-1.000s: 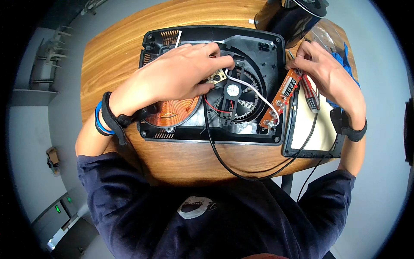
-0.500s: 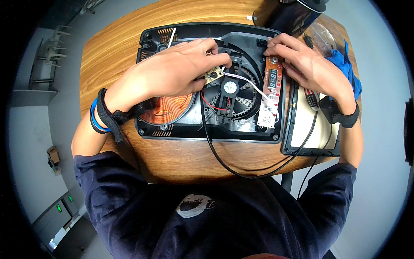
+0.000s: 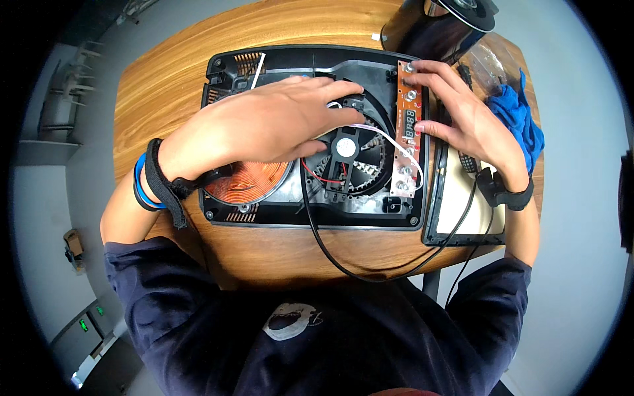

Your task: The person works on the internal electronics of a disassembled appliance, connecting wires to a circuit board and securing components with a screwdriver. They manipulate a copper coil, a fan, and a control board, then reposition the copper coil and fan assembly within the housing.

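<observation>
An opened induction cooker base (image 3: 360, 211) lies on the table, with a copper coil (image 3: 254, 185) at its left and a black cooling fan (image 3: 343, 158) in the middle. My left hand (image 3: 277, 119) spreads open over the part between coil and fan, covering most of what lies there; a white connector shows beside its fingertips. At the base's right side lies a narrow brown control board (image 3: 404, 142) with a digit display and buttons. My right hand (image 3: 456, 112) touches it, fingertips at its far end and thumb at its right edge beside the display, fingers apart. A white cable (image 3: 389, 135) runs to the board.
Right of the base lies a black-framed panel (image 3: 446, 211) with a pale inside. Beyond it are a blue cloth (image 3: 518, 119), a clear plastic bag (image 3: 498, 63) and a dark shiny cylinder (image 3: 436, 30). A black cord (image 3: 343, 264) loops past the table's front edge.
My left fingers have straightened, and the small circuit board between them has gone out of sight under the hand. The control board now sits straighter, with my right thumb beside its display.
</observation>
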Demonstrator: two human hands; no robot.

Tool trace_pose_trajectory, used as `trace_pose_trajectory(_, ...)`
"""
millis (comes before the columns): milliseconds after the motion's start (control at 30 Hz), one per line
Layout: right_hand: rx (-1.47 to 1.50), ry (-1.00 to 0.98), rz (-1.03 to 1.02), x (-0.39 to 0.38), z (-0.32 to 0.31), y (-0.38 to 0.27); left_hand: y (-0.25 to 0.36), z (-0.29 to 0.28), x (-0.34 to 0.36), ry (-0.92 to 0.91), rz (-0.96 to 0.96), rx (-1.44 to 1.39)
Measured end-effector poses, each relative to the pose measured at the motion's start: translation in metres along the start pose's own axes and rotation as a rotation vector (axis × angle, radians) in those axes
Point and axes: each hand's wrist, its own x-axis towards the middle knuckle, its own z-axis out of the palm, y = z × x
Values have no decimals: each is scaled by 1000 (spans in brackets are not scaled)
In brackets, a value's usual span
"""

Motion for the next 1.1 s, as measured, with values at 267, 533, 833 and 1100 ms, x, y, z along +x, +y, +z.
trace_pose_trajectory(267,47,-24,49,-1,-2,-6,9,2,2,-20,-84,27)
trace_pose_trajectory(533,244,-58,184,4,7,-7,8,-6,4,-75,-145,-23)
trace_pose_trajectory(833,212,-42,-19,11,26,18,17,-7,2,-81,-286,-41)
trace_pose_trajectory(1100,232,-61,1,19,20,18,29,-15,-2,-106,-256,83)
